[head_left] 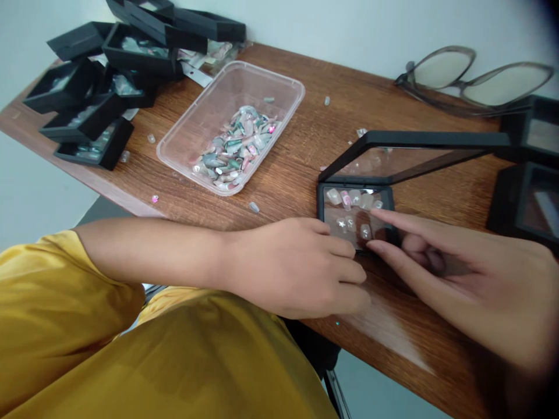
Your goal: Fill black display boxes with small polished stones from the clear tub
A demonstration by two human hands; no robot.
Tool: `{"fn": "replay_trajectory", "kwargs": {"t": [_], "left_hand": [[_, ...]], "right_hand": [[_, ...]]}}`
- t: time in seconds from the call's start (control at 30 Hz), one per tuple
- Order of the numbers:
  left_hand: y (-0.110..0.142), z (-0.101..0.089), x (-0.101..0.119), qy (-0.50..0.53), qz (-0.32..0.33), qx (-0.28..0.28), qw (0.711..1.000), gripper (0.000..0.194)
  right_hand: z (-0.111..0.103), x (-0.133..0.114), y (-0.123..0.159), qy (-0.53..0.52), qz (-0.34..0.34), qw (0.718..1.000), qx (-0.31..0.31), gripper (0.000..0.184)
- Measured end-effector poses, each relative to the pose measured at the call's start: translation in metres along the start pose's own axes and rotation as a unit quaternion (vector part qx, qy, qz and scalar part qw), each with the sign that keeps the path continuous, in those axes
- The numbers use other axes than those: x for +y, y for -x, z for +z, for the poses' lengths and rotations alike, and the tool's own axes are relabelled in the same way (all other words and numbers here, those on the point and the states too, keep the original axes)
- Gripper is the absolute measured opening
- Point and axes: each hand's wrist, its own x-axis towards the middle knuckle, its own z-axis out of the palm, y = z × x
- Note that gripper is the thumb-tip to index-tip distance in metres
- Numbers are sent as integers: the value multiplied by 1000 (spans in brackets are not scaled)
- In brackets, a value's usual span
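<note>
A black display case [321,203] lies with its clear-windowed lid [437,138] raised. Inside are two rows of press-on nails, among them a pink one [346,200] and one with a white star [341,224]. My left hand [301,267] rests palm down beside the case, fingers loosely bent and its index finger at the case's near left edge; its thumb is hidden. Over the case's right side, my right hand [463,273] holds thumb and index finger apart around the end of a clear nail [365,231], the other fingers curled in. No firm grip shows.
A clear plastic tub [187,125] of loose press-on nails [238,145] stands left of the case. Several black cases [91,125] are piled at far left, more [530,198] at right. Glasses [463,84] lie at the back. Stray nails [254,207] dot the wooden table [283,201].
</note>
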Motion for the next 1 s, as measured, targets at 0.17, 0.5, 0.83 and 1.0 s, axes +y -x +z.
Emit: {"fn": "replay_trajectory", "kwargs": {"t": [0.17,0.5,0.83,1.0], "left_hand": [[1,-1,0,12,-5,1,1000,22],[2,-3,3,21,-11,-1,1000,21],[3,-4,3,32,-24,-23,999,23],[1,-7,-2,36,-5,-26,999,22]], "right_hand": [[-4,0,0,-23,-16,1000,14,29],[-2,-8,-12,-65,-63,996,22,13],[-1,-7,-15,-80,-68,994,22,17],[2,-8,-14,-68,-30,997,35,16]]}}
